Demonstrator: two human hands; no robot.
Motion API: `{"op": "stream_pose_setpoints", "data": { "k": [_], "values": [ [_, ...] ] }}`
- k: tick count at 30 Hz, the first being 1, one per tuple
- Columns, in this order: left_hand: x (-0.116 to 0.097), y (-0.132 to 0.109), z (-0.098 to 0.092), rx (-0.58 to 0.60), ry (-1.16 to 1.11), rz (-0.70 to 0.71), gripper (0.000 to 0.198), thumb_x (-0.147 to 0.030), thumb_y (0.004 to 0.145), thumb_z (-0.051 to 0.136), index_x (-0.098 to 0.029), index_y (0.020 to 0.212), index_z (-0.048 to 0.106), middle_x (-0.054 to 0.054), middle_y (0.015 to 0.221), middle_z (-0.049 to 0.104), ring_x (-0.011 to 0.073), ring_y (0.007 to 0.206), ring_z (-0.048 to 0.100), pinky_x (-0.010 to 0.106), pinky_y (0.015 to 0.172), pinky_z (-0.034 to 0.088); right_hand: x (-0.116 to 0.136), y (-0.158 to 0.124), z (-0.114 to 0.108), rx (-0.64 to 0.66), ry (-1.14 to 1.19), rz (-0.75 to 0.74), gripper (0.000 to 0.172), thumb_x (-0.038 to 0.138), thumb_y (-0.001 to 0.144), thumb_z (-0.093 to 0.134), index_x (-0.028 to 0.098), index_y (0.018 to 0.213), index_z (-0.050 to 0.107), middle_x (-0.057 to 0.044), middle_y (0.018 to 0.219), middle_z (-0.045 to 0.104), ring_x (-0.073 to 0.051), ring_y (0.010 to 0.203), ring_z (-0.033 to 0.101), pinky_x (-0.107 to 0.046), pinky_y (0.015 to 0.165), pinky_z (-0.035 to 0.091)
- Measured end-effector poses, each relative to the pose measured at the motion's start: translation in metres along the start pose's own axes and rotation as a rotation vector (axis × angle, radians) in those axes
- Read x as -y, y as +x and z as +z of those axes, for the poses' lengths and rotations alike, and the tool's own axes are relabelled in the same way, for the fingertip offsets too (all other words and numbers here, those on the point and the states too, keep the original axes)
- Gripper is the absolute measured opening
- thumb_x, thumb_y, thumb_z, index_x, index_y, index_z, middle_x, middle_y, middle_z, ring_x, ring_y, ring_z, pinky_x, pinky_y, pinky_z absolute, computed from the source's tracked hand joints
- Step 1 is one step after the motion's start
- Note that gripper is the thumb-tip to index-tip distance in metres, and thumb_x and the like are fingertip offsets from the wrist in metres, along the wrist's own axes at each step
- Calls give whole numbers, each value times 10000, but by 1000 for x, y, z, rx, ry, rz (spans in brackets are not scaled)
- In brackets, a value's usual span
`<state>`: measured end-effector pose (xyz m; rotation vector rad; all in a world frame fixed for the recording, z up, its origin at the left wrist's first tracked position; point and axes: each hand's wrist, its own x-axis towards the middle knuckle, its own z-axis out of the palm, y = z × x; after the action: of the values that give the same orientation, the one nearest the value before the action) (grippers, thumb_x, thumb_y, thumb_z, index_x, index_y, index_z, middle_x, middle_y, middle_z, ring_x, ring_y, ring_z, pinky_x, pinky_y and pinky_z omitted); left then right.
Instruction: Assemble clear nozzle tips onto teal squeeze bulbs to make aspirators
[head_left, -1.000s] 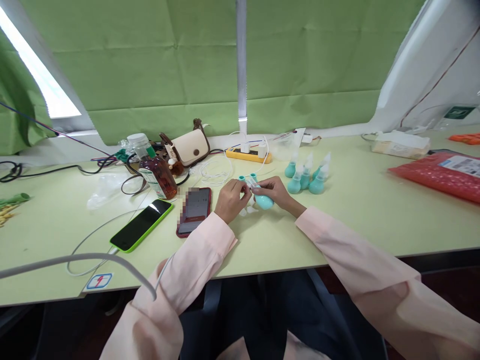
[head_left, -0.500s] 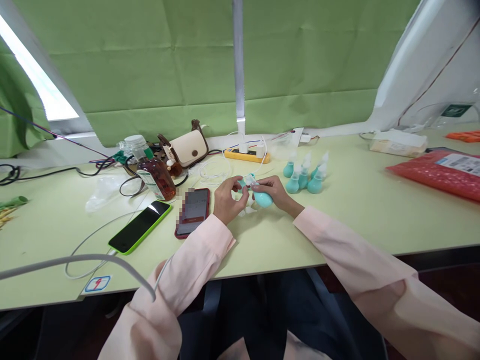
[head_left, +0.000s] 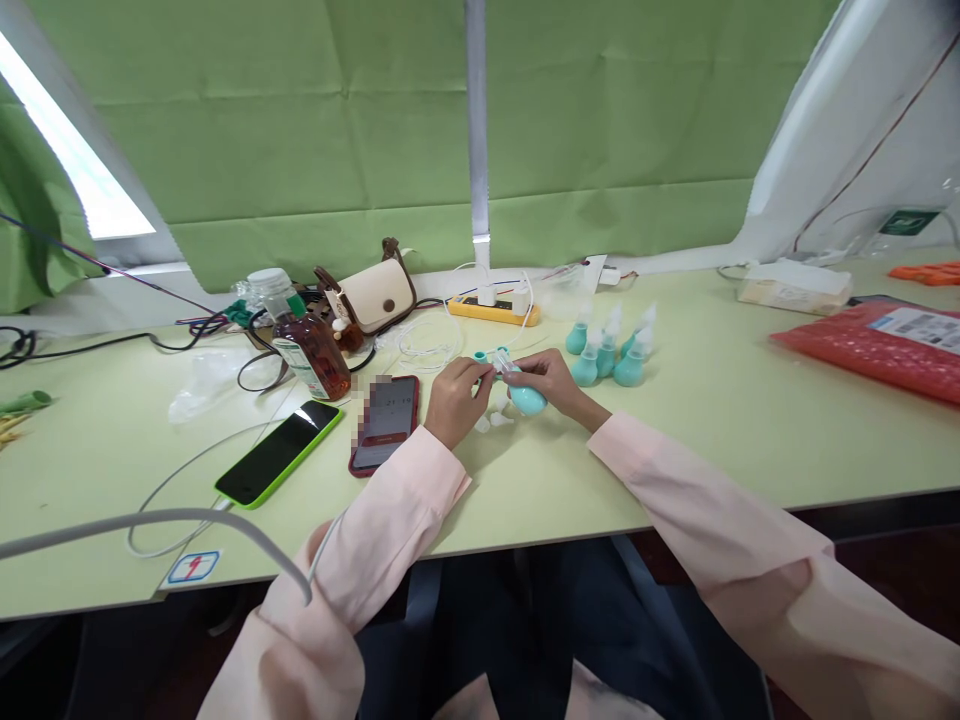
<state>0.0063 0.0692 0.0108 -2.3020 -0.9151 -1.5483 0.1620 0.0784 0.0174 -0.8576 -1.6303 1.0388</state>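
Right hand (head_left: 551,382) grips teal bulb (head_left: 529,402); long axis slants, clear nozzle (head_left: 502,361) pointing forward-left. Left hand (head_left: 456,400) pinches nozzle. Nozzle-fitted bulbs (head_left: 628,372) stand rightward; white pieces (head_left: 500,419) lie nearer.

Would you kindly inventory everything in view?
Held bulb: one, teal, centre
Clear-tipped bulbs: five, teal, centre right
Rims: two, teal, centre
Small pieces: several, whitish, centre
Phones: two, green and red edges, left
Bottle: one, amber, left
Bag: one, cream, back left
Power strip: one, yellow, back centre
Parcel: one, red, right
Packet: one, whitish, back right
Cables: several, mixed, back left
Curtains: several, green, back
Table: one, pale green, beneath
Sticker: one, white, left
Left hand: one, pink-sleeved, centre
Right hand: one, pink-sleeved, holding bulb
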Motion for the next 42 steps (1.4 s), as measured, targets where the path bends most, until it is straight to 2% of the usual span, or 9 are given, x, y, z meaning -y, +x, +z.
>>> {"op": "stream_pose_setpoints", "data": {
  "k": [7, 12, 15, 18, 23, 29, 32, 37, 42],
  "values": [
    [-1, 1, 0, 55, 83, 14, 135, -156, 723, 477, -152, 609, 549, 26, 562, 554, 125, 557, 511, 236, 547, 417, -8, 0, 4, -19, -39, -17, 214, 331, 529, 669, 119, 560, 659, 30, 458, 505, -86, 452, 423, -222, 453, 352],
    [-2, 0, 0, 62, 159, -67, 165, -158, 720, 448, -152, 583, 539, 29, 541, 540, 133, 547, 495, 249, 549, 398, -13, 4, 8, -169, -23, -27, 239, 364, 554, 642, 128, 587, 655, 15, 510, 540, -117, 522, 479, -230, 485, 369],
    [-3, 1, -1, 98, 183, -129, 168, -164, 723, 438, -144, 607, 558, 42, 569, 564, 135, 568, 510, 246, 570, 400, -13, 9, -1, -287, 1, -25, 260, 384, 612, 591, 131, 627, 648, -2, 543, 560, -135, 570, 506, -241, 519, 387],
    [-3, 2, -2, 189, 184, -178, 158, -172, 719, 452, -139, 649, 590, 39, 598, 595, 124, 569, 528, 226, 571, 401, -11, 12, -12, -317, 29, -20, 271, 389, 641, 565, 130, 672, 638, -12, 563, 567, -134, 584, 512, -246, 542, 399],
    [-3, 0, -3, 394, 206, -241, 163, -164, 678, 488, -156, 587, 623, 24, 551, 605, 131, 527, 533, 223, 520, 372, -7, 11, -11, -183, 48, -32, 292, 411, 668, 534, 130, 620, 599, -30, 623, 562, -140, 662, 522, -247, 609, 414],
    [0, 0, -1, 529, 228, -337, 173, -153, 665, 488, -162, 659, 661, 55, 588, 628, 178, 577, 557, 250, 524, 349, -3, 8, -6, 34, -2, 0, 363, 465, 655, 532, 128, 777, 586, 2, 578, 500, -104, 506, 457, -238, 473, 375],
    [0, 1, -1, 524, 203, -397, 190, -179, 695, 470, -162, 700, 659, 61, 600, 626, 184, 591, 557, 255, 539, 346, -2, 8, -8, 93, -71, 1, 338, 443, 597, 600, 122, 701, 583, 19, 563, 472, -91, 515, 424, -222, 485, 338],
    [-4, 4, -8, 420, 89, -509, 267, -205, 780, 346, -142, 851, 595, 24, 552, 573, 141, 530, 515, 234, 531, 339, -6, 6, -7, 164, -192, -17, 305, 389, 510, 677, 116, 552, 549, 46, 503, 374, -65, 496, 333, -205, 461, 250],
    [-8, 6, -11, 420, -129, -551, 339, -342, 802, 334, -144, 608, 529, -27, 449, 472, 96, 449, 438, 203, 471, 307, -7, 0, 4, 216, -243, -48, 312, 400, 498, 681, 119, 581, 574, 39, 524, 397, -76, 527, 338, -206, 481, 260]
  ]
}}
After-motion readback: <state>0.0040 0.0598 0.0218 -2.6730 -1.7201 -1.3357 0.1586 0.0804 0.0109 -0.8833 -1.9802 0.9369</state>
